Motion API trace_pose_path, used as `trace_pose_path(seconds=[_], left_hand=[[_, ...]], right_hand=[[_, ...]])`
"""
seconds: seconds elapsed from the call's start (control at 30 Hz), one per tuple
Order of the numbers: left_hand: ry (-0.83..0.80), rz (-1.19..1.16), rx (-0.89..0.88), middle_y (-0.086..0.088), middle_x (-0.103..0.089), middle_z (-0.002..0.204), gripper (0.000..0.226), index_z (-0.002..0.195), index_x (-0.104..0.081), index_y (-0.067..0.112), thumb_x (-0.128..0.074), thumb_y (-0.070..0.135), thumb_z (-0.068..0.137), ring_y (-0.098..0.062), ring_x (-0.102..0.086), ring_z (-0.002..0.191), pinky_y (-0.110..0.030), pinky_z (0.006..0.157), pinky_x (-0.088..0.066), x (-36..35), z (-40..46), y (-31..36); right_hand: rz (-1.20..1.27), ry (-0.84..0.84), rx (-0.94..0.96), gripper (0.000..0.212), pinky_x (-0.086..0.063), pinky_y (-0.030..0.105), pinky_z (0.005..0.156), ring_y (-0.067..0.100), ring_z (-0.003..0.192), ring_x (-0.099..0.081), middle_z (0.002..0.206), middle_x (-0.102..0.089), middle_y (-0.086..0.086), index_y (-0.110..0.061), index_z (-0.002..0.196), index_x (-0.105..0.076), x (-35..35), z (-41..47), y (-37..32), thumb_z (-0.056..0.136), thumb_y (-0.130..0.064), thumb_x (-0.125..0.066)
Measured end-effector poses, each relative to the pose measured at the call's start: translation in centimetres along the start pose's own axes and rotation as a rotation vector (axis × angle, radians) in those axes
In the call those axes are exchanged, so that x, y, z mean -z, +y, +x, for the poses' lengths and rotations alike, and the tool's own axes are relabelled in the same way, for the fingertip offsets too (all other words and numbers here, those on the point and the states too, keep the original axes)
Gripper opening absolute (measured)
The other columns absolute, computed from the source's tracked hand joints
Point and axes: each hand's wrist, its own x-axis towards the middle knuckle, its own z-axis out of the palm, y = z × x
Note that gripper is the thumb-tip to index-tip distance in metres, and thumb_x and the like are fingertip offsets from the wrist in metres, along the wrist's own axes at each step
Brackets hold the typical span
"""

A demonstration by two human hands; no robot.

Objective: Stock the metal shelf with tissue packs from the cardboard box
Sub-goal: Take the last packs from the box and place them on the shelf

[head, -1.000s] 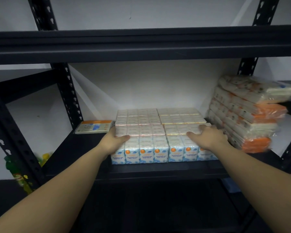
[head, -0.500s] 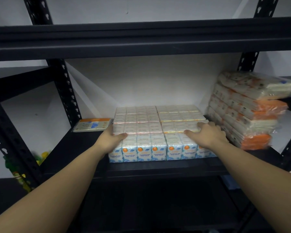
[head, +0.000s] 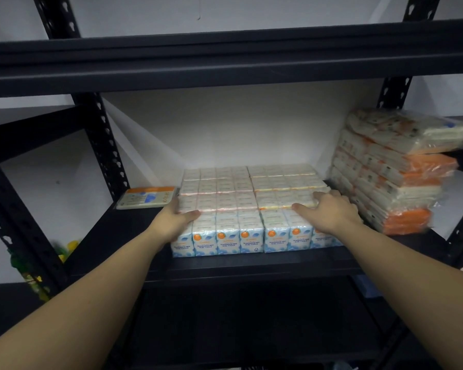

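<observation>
Your left hand [head: 175, 218] is cupped around the left front corner of the block of tissue packs [head: 251, 206], thumb laid over the top edge and fingers down the side, pressing rather than lifting. Your right hand [head: 329, 212] lies palm-down and spread on top of the block's right half, fingers flat and closed on nothing.

The block sits on the black metal shelf [head: 251, 263], its front row upright and facing you. Each front label has an orange dot and reads "FRAGRANCE FREE MINI TISSUE"; the smaller line above is too blurred to read. The block is a little wider than deep, and its long axis runs left to right along the shelf edge.

Just left of it a single flat pack [head: 147, 197] lies face-up, orange-banded, with its long side across the shelf; its print is unreadable. To the right, close to the block, stands a stack of orange-and-white wrapped bundles [head: 390, 172], leaning slightly.
</observation>
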Motion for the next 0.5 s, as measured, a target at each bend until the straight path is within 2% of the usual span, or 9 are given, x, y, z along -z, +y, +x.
trace_pose_path(seconds=[0.1,0.17,0.23,0.3,0.4,0.5], left_hand=[[-0.021,0.107,0.026,0.004,-0.071,0.121,0.069,0.152,-0.039,0.033,-0.070,0.048,0.093,-0.020,-0.074,0.097,-0.044,0.091,-0.060,0.3,0.3,0.0],[-0.018,0.262,0.002,0.003,-0.067,0.128,0.070,0.153,-0.035,0.034,-0.066,0.054,0.093,-0.021,-0.071,0.102,-0.044,0.092,-0.059,0.4,0.2,0.5],[0.075,0.459,-0.108,-0.003,-0.056,0.147,0.074,0.156,-0.032,0.032,-0.064,0.056,0.094,-0.027,-0.063,0.122,-0.049,0.099,-0.055,0.3,-0.1,1.1],[0.145,0.571,-0.283,-0.005,-0.039,0.163,0.079,0.159,-0.033,0.030,-0.061,0.062,0.093,-0.030,-0.045,0.144,-0.054,0.114,-0.043,-0.3,-0.8,1.9],[-0.040,0.693,-0.467,0.000,-0.018,0.171,0.082,0.159,-0.030,0.043,-0.053,0.077,0.088,-0.026,-0.020,0.157,-0.057,0.125,-0.021,-2.0,-2.4,3.4],[-0.208,0.857,-0.464,-0.004,-0.003,0.173,0.089,0.161,-0.021,0.046,-0.045,0.085,0.085,-0.026,0.001,0.160,-0.052,0.126,-0.001,-3.8,-2.7,3.3]], right_hand=[[-0.003,-0.018,0.010,0.096,-0.040,0.052,0.109,0.038,0.139,-0.042,0.157,-0.042,0.012,-0.030,0.153,-0.047,0.0,0.1,0.1,0.080,-0.091,-0.037],[-0.004,-0.009,0.029,0.095,-0.038,0.053,0.110,0.039,0.139,-0.040,0.158,-0.042,0.010,-0.030,0.152,-0.048,0.2,0.0,0.1,0.080,-0.091,-0.034],[-0.018,0.064,0.096,0.091,-0.032,0.056,0.112,0.038,0.142,-0.038,0.158,-0.044,0.007,-0.031,0.149,-0.051,0.2,-0.4,-0.1,0.083,-0.091,-0.034],[-0.035,0.148,0.214,0.085,-0.025,0.057,0.117,0.035,0.148,-0.032,0.161,-0.043,0.005,-0.033,0.146,-0.056,-0.3,-1.1,-0.4,0.086,-0.089,-0.035],[-0.034,0.149,0.400,0.091,-0.015,0.057,0.124,0.026,0.156,-0.021,0.167,-0.034,0.000,-0.038,0.148,-0.052,-1.4,-2.4,-1.2,0.081,-0.096,-0.030],[-0.081,0.059,0.503,0.105,-0.006,0.056,0.128,0.020,0.159,-0.009,0.172,-0.021,-0.001,-0.042,0.157,-0.036,-2.1,-3.1,-1.6,0.072,-0.103,-0.028]])
